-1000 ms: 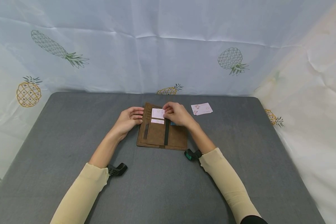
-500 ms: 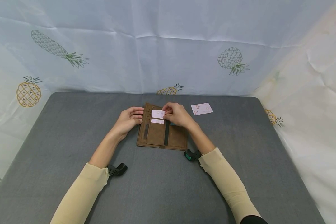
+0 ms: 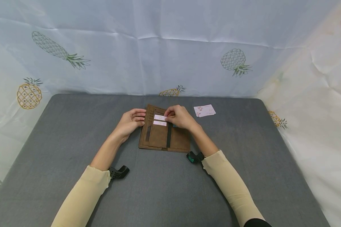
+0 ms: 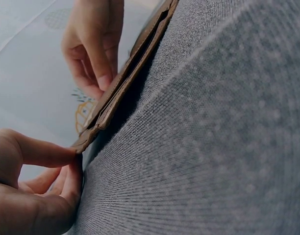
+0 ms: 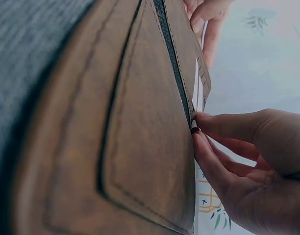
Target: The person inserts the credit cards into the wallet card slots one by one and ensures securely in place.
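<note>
From above the person's side, the head camera looks forward and down, well back, taking in most of the grey, cloth-covered tabletop and, at twelve o'clock, the pale, pineapple-printed fabric backdrop. The open, brown leather wallet lies just off centre towards six. The left wrist camera looks low and tilted across the tabletop, near the bare left hand's grip at eight o'clock; the wallet appears edge-on at eleven. The right wrist camera is close over the wallet, which fills nine o'clock, with the bare right hand's grip at four. Both wrist views share wallet, hands and backdrop.
</note>
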Motion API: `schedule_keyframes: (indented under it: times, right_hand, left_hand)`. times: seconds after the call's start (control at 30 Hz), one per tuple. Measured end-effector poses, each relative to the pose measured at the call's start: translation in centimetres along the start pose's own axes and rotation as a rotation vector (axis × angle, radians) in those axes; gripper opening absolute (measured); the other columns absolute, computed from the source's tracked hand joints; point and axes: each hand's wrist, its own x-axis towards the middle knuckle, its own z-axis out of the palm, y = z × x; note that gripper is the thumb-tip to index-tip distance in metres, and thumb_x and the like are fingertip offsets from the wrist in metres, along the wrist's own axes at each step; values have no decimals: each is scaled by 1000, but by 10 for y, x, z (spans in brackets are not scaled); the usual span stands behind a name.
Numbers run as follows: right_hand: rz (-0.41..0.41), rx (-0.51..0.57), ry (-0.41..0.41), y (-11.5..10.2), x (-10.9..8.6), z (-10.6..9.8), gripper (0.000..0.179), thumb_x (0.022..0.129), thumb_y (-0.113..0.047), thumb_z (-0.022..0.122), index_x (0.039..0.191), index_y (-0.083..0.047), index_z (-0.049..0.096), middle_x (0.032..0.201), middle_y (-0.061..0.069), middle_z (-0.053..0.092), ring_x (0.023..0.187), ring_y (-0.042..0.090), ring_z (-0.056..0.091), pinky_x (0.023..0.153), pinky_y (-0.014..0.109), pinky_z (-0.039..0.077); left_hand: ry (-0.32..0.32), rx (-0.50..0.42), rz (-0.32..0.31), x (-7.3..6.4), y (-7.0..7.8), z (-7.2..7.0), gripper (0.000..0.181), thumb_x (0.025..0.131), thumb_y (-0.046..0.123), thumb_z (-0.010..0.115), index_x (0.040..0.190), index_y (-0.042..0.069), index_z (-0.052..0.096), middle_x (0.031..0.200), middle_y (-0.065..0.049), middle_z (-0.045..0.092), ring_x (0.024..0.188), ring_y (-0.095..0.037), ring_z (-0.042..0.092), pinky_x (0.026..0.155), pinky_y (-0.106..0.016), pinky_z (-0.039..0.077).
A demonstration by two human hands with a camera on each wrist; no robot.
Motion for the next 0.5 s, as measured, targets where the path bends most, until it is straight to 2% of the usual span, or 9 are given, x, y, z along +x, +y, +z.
schedule_keyframes:
  times: [0.27, 0.5]
  right_hand:
    - [-6, -12, 2, 3, 2, 1, 11, 102, -9, 76, 108, -1, 80, 105, 16, 82, 98, 28, 79, 83, 33, 65]
    - [15, 16, -35, 3, 3, -2, 19, 103, -14, 76, 116, 0, 81, 111, 16, 83, 102, 27, 79, 85, 34, 65]
  left_hand:
    - [-4, 1, -2, 0, -1, 0, 56, 104, -12, 57, 158, 0, 48, 153, -24, 52, 131, -29, 59, 93, -12, 58]
    - [-6, -1, 0, 0, 0, -1, 56, 104, -12, 56, 158, -1, 48, 153, -25, 52, 128, -27, 59, 92, -12, 58]
